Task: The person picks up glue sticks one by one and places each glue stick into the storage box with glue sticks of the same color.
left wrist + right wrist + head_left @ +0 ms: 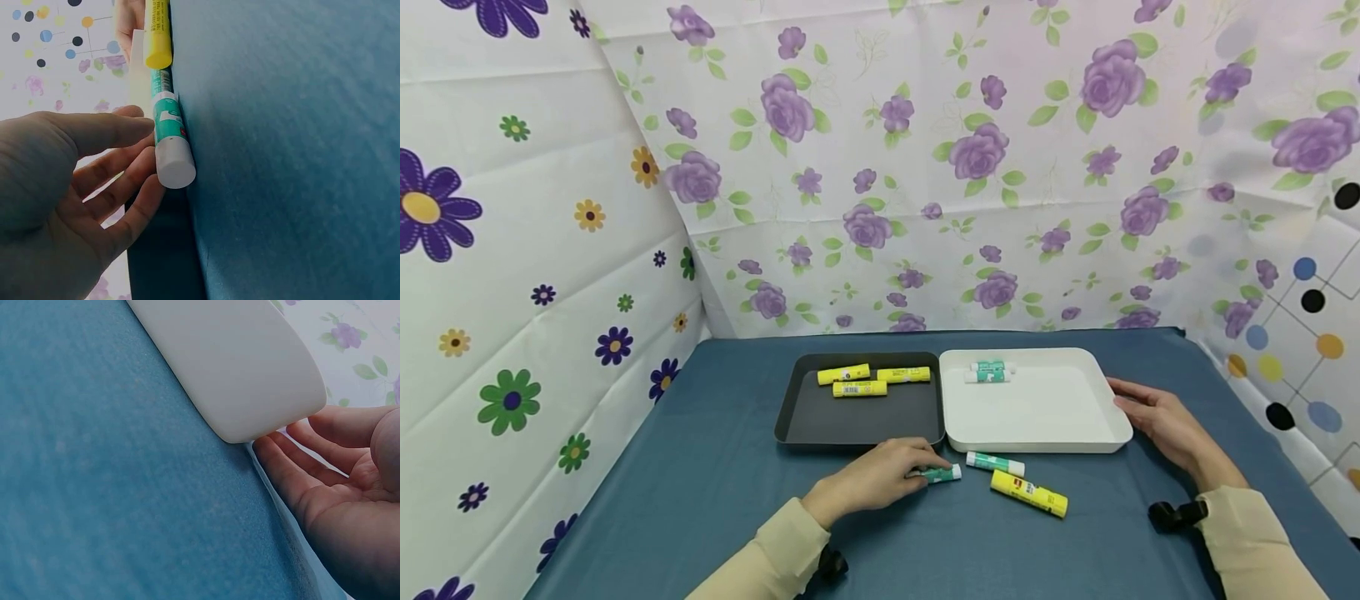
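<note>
My left hand (880,475) pinches a green-and-white glue stick (942,474) lying on the cloth, just in front of the dark tray. In the left wrist view, the thumb and fingertips meet the sides of this glue stick (170,125), whose white end faces the camera. Against the right end of the white tray (1037,417) rest the fingers of my right hand (1172,425), loosely extended. The right wrist view has those fingertips at the rim of the white tray (237,369). Right of the pinched stick lie another green glue stick (996,463) and a yellow glue stick (1028,493).
Three yellow glue sticks (860,388) lie in the dark tray (850,425), which adjoins the white tray on its left. Two green glue sticks (988,377) lie near the white tray's back. Flowered sheets (865,275) hang behind the blue-covered table (715,483).
</note>
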`<move>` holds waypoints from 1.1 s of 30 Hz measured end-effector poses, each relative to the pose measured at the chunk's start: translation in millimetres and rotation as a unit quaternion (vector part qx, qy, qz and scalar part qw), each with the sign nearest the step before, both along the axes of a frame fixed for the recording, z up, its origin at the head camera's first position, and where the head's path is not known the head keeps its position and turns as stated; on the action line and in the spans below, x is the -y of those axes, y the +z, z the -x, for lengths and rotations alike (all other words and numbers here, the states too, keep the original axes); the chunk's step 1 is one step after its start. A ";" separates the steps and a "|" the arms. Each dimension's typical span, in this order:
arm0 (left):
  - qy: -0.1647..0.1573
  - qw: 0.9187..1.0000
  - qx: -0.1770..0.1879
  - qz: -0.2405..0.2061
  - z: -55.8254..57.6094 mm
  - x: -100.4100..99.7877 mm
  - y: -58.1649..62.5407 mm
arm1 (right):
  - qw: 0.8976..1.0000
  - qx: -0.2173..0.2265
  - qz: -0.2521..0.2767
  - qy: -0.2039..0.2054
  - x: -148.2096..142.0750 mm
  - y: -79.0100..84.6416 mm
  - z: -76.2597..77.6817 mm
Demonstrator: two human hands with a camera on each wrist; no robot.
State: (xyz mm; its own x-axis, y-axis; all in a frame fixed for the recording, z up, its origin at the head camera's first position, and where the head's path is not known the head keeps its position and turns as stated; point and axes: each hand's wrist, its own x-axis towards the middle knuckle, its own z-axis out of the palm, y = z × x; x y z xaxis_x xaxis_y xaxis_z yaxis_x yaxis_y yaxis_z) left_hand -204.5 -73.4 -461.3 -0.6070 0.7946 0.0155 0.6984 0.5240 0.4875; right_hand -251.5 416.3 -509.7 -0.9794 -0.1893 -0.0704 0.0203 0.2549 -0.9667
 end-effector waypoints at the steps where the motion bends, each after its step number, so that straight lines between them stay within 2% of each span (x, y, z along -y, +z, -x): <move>1: 0.000 1.000 -0.002 0.001 0.3 -0.7 -0.4 | 1.000 0.000 0.001 0.000 -0.1 0.0 0.0; 8: 0.008 1.000 -0.010 0.011 0.5 -2.7 -3.2 | 1.000 -0.002 0.002 0.004 -0.4 -0.2 0.8; 17: -0.001 1.000 0.023 0.019 -1.3 -1.2 -3.4 | 1.000 -0.002 0.000 0.002 -0.5 0.3 0.3; 24: -0.007 0.999 0.025 0.023 -0.3 -2.0 -3.9 | 1.000 0.001 0.000 0.001 -0.9 0.0 0.4; 33: -0.003 0.999 0.051 -0.002 1.9 -4.2 -0.7 | 1.000 0.001 0.005 0.003 0.1 1.0 0.2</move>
State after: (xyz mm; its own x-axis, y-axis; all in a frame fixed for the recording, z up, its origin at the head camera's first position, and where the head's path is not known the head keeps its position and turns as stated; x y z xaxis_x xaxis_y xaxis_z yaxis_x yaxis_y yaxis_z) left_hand -206.4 -69.2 -462.1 -0.6014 0.7978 -0.0424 0.6483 0.5183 0.5578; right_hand -251.7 416.2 -508.8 -0.9780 -0.1965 -0.0703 0.0206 0.2445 -0.9694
